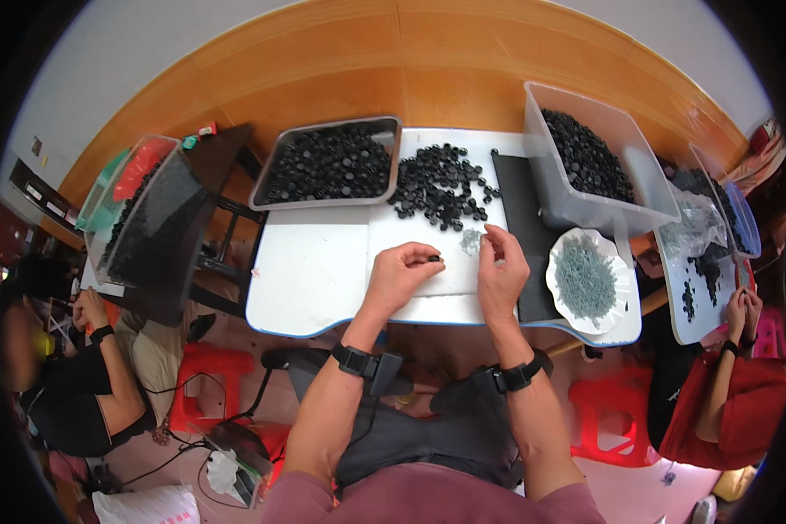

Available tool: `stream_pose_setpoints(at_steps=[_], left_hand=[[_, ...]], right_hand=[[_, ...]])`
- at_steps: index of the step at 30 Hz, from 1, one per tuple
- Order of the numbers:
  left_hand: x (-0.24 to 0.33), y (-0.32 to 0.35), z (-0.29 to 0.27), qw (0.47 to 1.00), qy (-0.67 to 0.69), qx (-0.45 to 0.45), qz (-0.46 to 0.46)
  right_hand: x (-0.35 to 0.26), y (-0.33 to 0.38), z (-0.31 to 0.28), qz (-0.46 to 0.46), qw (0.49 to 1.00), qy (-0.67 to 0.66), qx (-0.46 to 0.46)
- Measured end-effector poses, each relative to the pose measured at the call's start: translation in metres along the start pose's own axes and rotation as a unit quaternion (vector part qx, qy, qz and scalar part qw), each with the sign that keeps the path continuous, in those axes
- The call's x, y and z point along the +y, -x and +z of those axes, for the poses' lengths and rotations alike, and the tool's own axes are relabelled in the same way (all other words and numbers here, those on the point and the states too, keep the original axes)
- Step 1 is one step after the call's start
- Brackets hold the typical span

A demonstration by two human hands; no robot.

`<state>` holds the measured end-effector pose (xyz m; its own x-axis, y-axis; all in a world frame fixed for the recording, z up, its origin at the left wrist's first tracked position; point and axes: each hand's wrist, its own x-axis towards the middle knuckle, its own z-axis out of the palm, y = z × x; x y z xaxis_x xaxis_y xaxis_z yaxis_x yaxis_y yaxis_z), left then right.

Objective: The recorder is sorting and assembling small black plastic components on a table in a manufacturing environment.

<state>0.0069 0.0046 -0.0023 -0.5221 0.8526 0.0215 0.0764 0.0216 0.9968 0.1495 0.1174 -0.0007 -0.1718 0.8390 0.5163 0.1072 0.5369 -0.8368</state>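
Over the front half of the white table (310,253), my left hand (395,278) pinches a small round black cap (435,258) between thumb and fingertips. To its right, my right hand (503,275) is closed, thumb and index finger pressed together; whatever they hold is too small to make out. Just beyond the right fingertips lies a little heap of thin grey-green pins (471,241). Farther back spreads a loose pile of black caps (441,182). A white fluted dish (623,293) right of my right hand holds many more grey-green pins (585,278).
A metal tray (396,166) full of black caps stands back left. At the back right, a clear plastic bin (585,208) of caps stands beside a dark mat (526,196). Co-workers sit at both sides, near red stools (203,384). An orange panel (463,70) closes off the back.
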Motion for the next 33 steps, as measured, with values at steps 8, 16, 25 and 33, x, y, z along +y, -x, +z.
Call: stream_pose_setpoints(at_steps=[8,16,25,33], left_hand=[[0.07,-0.054,-0.077,0.944,-0.229,0.191,0.139],[0.054,-0.061,-0.042,0.907,-0.354,0.056,0.221],[0.022,-0.056,0.008,0.91,-0.379,0.049,0.161],[0.02,-0.059,0.006,0.911,-0.384,0.054,0.144]], right_hand=[[0.0,-0.001,0.002,-0.007,1.0,-0.019,0.018],[0.002,-0.001,0.003,0.016,0.999,-0.028,0.025],[0.003,-0.001,0.001,0.011,0.999,-0.024,0.021],[0.0,-0.001,0.0,-0.002,0.999,-0.024,0.026]])
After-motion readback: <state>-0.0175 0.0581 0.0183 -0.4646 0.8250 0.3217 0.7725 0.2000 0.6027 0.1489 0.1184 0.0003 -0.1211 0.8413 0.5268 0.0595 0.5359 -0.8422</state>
